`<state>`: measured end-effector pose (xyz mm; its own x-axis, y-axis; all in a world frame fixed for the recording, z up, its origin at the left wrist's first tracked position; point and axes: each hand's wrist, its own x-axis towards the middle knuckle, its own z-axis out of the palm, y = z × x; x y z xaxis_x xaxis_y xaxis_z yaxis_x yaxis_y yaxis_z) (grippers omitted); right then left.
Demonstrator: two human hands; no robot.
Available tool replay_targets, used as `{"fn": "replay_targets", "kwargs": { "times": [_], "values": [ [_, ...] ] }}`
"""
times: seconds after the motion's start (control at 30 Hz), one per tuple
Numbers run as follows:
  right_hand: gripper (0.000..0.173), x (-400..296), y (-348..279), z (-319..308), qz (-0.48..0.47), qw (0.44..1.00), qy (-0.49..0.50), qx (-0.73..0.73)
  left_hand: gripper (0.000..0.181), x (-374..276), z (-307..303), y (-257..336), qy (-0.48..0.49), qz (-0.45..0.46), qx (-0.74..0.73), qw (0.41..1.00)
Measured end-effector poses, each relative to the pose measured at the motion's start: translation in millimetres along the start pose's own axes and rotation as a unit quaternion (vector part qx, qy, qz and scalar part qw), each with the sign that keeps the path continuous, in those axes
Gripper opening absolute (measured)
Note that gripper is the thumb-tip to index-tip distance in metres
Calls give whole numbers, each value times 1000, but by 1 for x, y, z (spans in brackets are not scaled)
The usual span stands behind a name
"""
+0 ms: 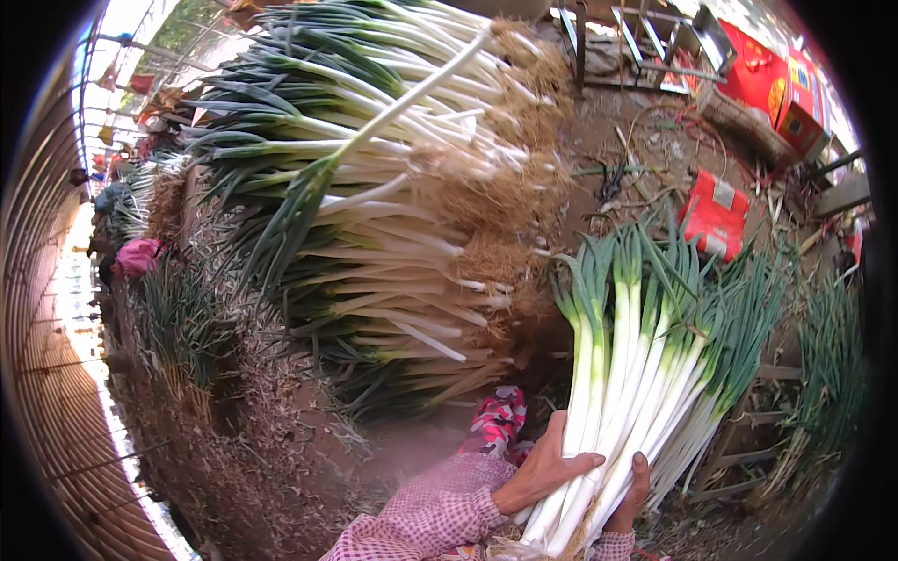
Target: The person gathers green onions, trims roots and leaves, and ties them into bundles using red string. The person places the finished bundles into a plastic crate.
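Observation:
A loose bundle of long green onions [624, 393] lies between my two hands at the lower right. Their white shanks point toward me, and the green leaves fan out away from me. My left hand [539, 466] grips the bundle's left side, its thumb laid across the shanks. From the right, my right hand [630, 498] holds the bundle with its thumb up; its other fingers are hidden behind the stalks. The stringy roots [512, 548] hang at the bottom edge. Ahead of me rises a big heap of green onions [393, 238], with roots facing right and leaves left.
A slatted frame [747, 459] stands at the right under more onions. A red package [715, 216] lies on the ground beyond the bundle, near a red carton [779, 91]. My patterned shoe [497, 421] is close to the heap. Onion scraps cover the soil [280, 484] at left.

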<state>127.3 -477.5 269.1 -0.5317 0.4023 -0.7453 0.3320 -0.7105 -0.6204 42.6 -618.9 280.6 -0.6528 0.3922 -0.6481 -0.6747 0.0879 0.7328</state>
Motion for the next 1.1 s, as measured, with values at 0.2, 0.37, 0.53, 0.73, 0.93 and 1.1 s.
{"fn": "replay_targets", "kwargs": {
  "times": [0.2, 0.37, 0.53, 0.73, 0.93, 1.1],
  "values": [
    [73, -59, -96, 127, -79, 990, -113, -28, 72, -73, -43, 166, 8, 131, -21, 991],
    [61, -86, -137, 205, -247, 919, -245, -184, 83, -132, -95, 222, 54, 325, -13, 944],
    [57, -21, -178, 256, -344, 787, -362, -363, 87, -122, -132, 251, 112, 482, -16, 869],
    [55, 7, -202, 524, -276, 734, -461, -416, 83, 2, -231, 306, 133, 513, -237, 814],
    [76, 91, -137, 563, -456, 553, -316, -622, 94, 179, -366, 257, 280, 283, 115, 910],
    [44, 137, -22, 370, -261, 446, -524, -677, 82, 181, -431, 172, 529, 251, 478, 655]
  ]
}}
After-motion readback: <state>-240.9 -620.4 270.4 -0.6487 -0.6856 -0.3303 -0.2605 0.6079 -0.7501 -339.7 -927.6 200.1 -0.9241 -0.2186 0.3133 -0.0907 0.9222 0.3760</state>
